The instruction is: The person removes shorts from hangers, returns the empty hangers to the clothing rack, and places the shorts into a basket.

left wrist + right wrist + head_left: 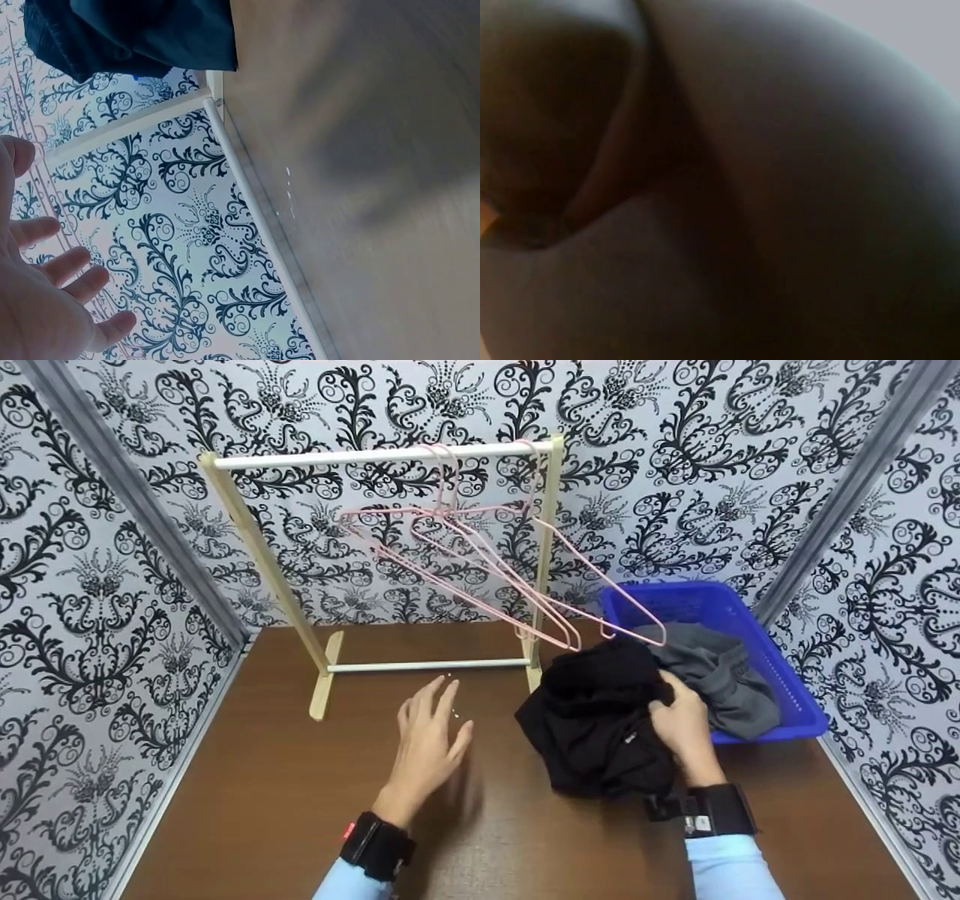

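Note:
My right hand [684, 721] grips a bunched black garment [600, 720] by its right side, in front of the blue basket. A small white label shows on the cloth. Dark fabric [802, 187] fills the right wrist view, close up and blurred. To the left, my left hand [427, 739] is held over the table with its fingers spread and slightly bent, and nothing is in it. The left wrist view shows these fingers [75, 274] apart from the garment [142, 37], which hangs at the top of that view.
A wooden rack with a white rail [322, 457] stands at the back of the brown table [285, 795]. Several pink hangers [480, 562] hang from it, one reaching over the basket. The blue basket [795, 712] at the right holds a grey garment [727, 682]. Patterned walls enclose the table.

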A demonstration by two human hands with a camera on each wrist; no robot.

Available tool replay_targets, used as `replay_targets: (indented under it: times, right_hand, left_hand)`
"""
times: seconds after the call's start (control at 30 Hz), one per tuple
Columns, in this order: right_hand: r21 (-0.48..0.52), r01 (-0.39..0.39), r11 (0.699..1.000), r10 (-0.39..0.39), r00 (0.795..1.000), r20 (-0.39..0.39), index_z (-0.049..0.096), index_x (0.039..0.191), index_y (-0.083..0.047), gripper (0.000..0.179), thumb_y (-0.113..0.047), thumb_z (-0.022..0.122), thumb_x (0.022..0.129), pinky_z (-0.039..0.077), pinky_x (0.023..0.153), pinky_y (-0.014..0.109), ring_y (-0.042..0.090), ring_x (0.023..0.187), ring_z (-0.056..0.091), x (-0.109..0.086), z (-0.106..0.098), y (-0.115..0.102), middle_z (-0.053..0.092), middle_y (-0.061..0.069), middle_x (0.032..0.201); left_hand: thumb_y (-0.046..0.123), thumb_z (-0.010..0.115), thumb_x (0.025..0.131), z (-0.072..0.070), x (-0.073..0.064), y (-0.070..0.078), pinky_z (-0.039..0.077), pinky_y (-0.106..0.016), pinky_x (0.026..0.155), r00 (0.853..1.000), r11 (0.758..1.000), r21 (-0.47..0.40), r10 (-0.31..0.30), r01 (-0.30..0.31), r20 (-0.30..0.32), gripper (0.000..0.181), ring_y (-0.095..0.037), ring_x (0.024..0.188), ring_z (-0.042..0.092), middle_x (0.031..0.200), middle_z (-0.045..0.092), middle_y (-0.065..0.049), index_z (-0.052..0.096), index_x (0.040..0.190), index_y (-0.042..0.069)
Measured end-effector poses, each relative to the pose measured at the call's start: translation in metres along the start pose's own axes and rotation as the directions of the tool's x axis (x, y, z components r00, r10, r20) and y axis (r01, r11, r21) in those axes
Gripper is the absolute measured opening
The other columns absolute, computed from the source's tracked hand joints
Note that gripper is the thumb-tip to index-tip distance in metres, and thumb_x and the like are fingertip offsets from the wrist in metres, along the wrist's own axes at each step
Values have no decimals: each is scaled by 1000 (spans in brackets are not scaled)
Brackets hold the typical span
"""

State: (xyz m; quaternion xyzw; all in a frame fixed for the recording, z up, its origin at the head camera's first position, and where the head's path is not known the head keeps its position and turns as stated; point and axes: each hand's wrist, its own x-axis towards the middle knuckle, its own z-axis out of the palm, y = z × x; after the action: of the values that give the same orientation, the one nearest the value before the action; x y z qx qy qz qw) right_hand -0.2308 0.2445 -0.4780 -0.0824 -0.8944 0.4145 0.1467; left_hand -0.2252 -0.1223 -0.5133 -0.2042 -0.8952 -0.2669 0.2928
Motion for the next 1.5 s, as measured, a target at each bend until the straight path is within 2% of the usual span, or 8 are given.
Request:
replay_targets:
  times: [0.33,0.5,0.83,1.13,1.33,1.5]
  right_hand:
    - [159,-123,980,118,992,42,55,146,0,59,6,50,87,33,117,53,43,140,45,2,-28,3,51,29,149]
    - [178,-165,970,159,986,45,51,150,-1,62,5,50,88,30,119,53,41,144,40,4,-41,3,47,27,153]
    - [152,-167,974,174,984,-33,50,151,-2,65,6,50,87,32,117,57,43,141,43,11,-64,2,48,28,152]
    - [165,-168,972,183,980,-82,50,151,-2,66,8,50,86,33,119,53,41,139,46,21,-89,3,51,26,150]
    - [175,-214,961,237,964,-118,49,152,-4,67,9,49,86,35,118,47,37,138,47,32,-99,9,51,22,151]
    - [168,-274,947,301,939,-163,49,153,-9,67,6,50,88,36,118,44,35,139,46,43,-111,13,48,18,155]
  left_hand:
    - [23,72,91,-2,3,4,31,-66,108,1000,1000,9,19,-19,1,61,-42,132,49,148,49,-24,54,145,1]
    - [21,72,92,-3,5,5,32,-66,108,999,999,16,31,-31,-7,60,-41,132,49,147,49,-24,54,145,1]
    - [19,73,90,-5,7,2,33,-67,107,999,1000,8,30,-30,-31,61,-41,131,50,145,50,-26,54,145,0]
    - [22,73,90,-6,7,3,32,-66,108,999,1000,2,25,-25,-38,62,-42,132,49,146,50,-25,54,144,-1]
    - [21,73,91,-6,7,3,32,-65,108,999,1000,1,20,-20,-29,61,-43,133,48,146,50,-26,54,145,0]
    - [20,73,92,-8,7,3,31,-65,108,1000,1000,2,2,-2,-19,60,-42,134,47,146,49,-26,54,145,0]
